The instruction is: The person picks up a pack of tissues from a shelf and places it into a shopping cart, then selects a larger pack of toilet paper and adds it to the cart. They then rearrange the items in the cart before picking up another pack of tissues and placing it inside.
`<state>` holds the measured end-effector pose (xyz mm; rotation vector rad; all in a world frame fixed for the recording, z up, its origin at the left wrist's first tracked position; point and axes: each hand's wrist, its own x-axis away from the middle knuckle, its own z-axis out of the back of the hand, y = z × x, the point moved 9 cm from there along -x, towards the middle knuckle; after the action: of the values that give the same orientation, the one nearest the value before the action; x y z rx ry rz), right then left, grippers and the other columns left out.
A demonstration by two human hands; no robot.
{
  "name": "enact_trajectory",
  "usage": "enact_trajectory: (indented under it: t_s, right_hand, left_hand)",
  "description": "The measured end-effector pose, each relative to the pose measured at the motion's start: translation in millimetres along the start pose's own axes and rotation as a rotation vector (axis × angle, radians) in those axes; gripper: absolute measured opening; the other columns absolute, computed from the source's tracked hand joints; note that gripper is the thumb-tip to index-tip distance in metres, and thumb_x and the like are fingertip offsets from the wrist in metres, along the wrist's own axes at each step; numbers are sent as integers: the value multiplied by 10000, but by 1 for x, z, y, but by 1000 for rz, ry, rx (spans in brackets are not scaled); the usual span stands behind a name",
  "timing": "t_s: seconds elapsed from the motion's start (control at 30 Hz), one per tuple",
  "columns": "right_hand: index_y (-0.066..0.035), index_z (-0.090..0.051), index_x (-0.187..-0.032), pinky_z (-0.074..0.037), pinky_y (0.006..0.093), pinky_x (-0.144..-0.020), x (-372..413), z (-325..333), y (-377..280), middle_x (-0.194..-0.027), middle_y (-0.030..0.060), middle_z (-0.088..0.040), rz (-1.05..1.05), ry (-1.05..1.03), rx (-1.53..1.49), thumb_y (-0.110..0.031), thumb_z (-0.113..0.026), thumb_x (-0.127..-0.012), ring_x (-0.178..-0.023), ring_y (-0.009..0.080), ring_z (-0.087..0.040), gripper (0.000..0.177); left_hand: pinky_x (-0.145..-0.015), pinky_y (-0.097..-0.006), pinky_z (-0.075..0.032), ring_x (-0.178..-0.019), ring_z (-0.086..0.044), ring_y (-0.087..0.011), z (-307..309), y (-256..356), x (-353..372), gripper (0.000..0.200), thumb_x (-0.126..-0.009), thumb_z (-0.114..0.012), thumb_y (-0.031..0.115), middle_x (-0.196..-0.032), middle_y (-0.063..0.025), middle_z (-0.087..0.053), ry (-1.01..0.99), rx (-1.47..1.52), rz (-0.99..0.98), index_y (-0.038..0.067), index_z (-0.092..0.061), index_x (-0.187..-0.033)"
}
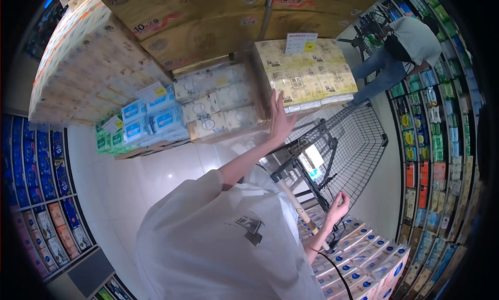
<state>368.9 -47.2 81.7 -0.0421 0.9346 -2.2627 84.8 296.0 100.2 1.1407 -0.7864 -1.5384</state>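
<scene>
My left hand is raised with its fingers stretched out, resting against the lower left edge of a stack of yellow tissue packs. A price sign stands on top of that stack. My right hand is over the near side of a black wire shopping cart, its fingers curled together. I see nothing between those fingers. A white package with some blue shows by the near end of the cart, under its frame.
Wet-wipe packs and white tissue packs sit left of the yellow stack, with large cartons behind. Wrapped packs are piled at lower right. A person bends by the right shelves.
</scene>
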Motion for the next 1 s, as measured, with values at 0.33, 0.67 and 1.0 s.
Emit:
enact_trajectory:
  t_s: [0.33, 0.67, 1.0]
  right_hand:
    - [19, -572, -1300, -436, 420, -981, 50, -15, 165, -1230, 259, -615, -417, -175, 2, -531, -419, -1011, -1116, 429, -570, 641]
    - [-114, -641, -1089, -95, 585, -1168, 49, -46, 113, -1122, 59, -667, -297, -127, 251, -386, -333, -1060, -1171, 273, -560, 412]
    - [-142, -686, -1159, -85, 526, -1168, 45, -61, 141, -1159, 13, -678, -350, -212, 235, -413, -282, -1070, -1242, 211, -487, 494]
  left_hand:
    - [-1142, -645, -200, -1414, -298, -402, -125, 26, 163, 507, -869, -658, 268, -1492, -219, -309, -937, -295, -528, 77, -525, -1320]
    - [-1087, -702, -189, -1055, -635, -342, -154, -18, 203, 493, -944, -519, 496, -1081, -155, -651, -1261, -705, -690, 97, -594, -1224]
    - [-1097, -680, -189, -1122, -608, -322, -159, -19, 200, 530, -895, -592, 481, -1110, -147, -650, -1316, -802, -677, 93, -573, -1255]
